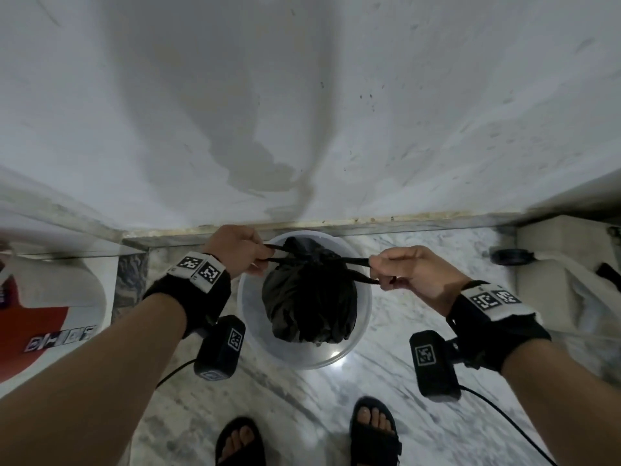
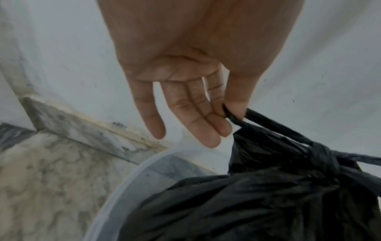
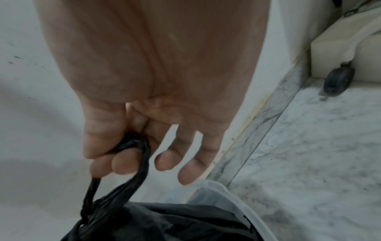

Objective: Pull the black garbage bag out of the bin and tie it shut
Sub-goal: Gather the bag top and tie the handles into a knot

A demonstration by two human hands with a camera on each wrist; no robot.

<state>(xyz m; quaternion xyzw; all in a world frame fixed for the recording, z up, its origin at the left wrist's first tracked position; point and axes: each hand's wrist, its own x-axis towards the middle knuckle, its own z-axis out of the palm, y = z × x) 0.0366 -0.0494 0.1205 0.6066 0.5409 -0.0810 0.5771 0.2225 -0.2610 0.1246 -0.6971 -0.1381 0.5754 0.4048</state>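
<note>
The black garbage bag [image 1: 309,297] hangs gathered over the translucent white bin [image 1: 250,317], which stands on the marble floor by the wall. A knot [image 2: 321,156] closes its neck. My left hand [image 1: 242,250] pinches one thin black handle loop [image 2: 235,117] between thumb and forefinger, with the other fingers straight. My right hand [image 1: 400,267] pinches the opposite handle loop [image 3: 134,146] with thumb and first fingers. The two loops are stretched apart sideways, left and right of the knot. The bag's lower part [image 3: 164,225] sits inside the bin rim [image 3: 237,195].
A white wall [image 1: 302,95] with a damp stain rises right behind the bin. A cream cabinet on a black castor wheel [image 3: 338,79] stands at the right. A red and white object [image 1: 43,317] lies at the left. My sandalled feet [image 1: 373,428] stand just before the bin.
</note>
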